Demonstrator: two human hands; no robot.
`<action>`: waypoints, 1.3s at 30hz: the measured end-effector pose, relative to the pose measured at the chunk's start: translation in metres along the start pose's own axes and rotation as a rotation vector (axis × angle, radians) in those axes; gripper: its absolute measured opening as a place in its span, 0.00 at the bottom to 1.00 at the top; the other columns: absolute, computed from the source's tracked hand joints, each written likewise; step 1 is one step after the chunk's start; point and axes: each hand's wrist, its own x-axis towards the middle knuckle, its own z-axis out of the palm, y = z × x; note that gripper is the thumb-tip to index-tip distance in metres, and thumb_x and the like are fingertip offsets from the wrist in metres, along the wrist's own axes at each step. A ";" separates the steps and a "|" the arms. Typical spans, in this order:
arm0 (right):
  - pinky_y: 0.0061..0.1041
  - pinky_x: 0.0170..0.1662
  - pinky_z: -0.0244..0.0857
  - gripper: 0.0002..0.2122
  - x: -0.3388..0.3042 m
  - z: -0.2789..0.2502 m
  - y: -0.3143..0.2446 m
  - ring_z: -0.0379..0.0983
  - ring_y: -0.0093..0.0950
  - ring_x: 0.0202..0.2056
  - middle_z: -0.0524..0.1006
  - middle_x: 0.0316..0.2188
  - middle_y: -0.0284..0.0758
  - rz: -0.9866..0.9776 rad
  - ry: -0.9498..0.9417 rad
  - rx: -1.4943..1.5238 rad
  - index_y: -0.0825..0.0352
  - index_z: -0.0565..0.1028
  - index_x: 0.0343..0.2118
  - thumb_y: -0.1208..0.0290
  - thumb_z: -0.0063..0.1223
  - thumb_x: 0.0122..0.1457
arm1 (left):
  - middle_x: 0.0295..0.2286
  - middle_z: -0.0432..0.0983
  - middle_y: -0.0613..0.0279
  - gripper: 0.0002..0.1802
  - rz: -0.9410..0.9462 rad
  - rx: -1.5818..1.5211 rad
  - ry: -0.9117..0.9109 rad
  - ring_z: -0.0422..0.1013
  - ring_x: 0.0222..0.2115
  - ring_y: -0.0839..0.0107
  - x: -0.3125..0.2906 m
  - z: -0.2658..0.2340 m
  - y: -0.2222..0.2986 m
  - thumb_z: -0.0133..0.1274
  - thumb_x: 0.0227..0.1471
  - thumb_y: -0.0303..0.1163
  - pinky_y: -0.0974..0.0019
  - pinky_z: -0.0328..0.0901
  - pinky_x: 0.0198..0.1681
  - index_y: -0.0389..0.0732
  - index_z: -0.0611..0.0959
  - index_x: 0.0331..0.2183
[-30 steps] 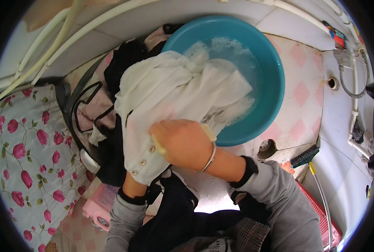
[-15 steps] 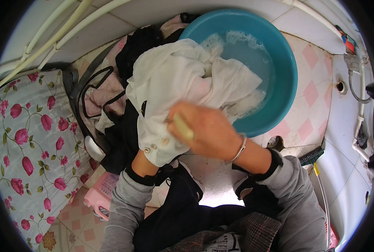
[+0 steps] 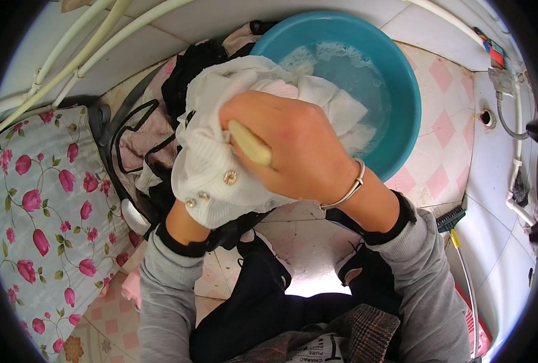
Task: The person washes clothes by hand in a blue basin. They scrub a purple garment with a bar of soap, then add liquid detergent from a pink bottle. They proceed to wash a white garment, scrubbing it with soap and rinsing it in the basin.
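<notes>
In the head view, the person's right hand (image 3: 293, 142) has its grip closed around a pale yellow soap-like bar (image 3: 251, 143), whose rounded end sticks out beside the fingers above a white ribbed garment (image 3: 205, 133). A silver bangle (image 3: 358, 178) circles the right wrist. The left wrist (image 3: 187, 222) runs in under the garment's edge, just beside gold-toned buttons (image 3: 230, 177); the cloth hides the left hand, so whether its grip is open or closed cannot be told. The garment drapes over the near left side of a teal basin (image 3: 407, 115), its far end in cloudy, sudsy water (image 3: 353, 66). Black cloth (image 3: 187, 72) and pink cloth (image 3: 142, 145) lie left of the basin, near a floral-printed cover (image 3: 51, 212). To the right, a dark-bristled brush (image 3: 450, 219) with a yellow-and-silver handle leans near a red basket (image 3: 477, 320) on the tiled floor (image 3: 441, 133).
</notes>
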 end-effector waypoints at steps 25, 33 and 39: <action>0.31 0.34 0.66 0.05 -0.022 -0.037 0.002 0.70 0.43 0.30 0.73 0.28 0.40 0.136 -0.208 0.128 0.65 0.71 0.34 0.73 0.53 0.56 | 0.46 0.72 0.58 0.26 0.179 -0.870 0.246 0.70 0.44 0.70 0.046 -0.056 0.068 0.50 0.53 0.23 0.71 0.65 0.49 0.35 0.68 0.55; 0.32 0.33 0.65 0.07 -0.046 -0.034 0.023 0.69 0.42 0.27 0.75 0.28 0.41 0.388 -0.290 0.081 0.64 0.71 0.36 0.71 0.53 0.56 | 0.53 0.67 0.56 0.23 -0.119 -1.257 0.301 0.67 0.50 0.68 0.001 0.023 -0.018 0.42 0.61 0.29 0.68 0.62 0.54 0.34 0.66 0.57; 0.38 0.33 0.66 0.06 -0.070 -0.018 -0.001 0.72 0.46 0.31 0.74 0.27 0.41 0.362 -0.448 0.234 0.61 0.69 0.34 0.68 0.51 0.56 | 0.50 0.69 0.53 0.28 -0.214 -1.078 0.387 0.68 0.48 0.67 -0.011 0.025 -0.010 0.55 0.52 0.29 0.67 0.64 0.51 0.33 0.69 0.53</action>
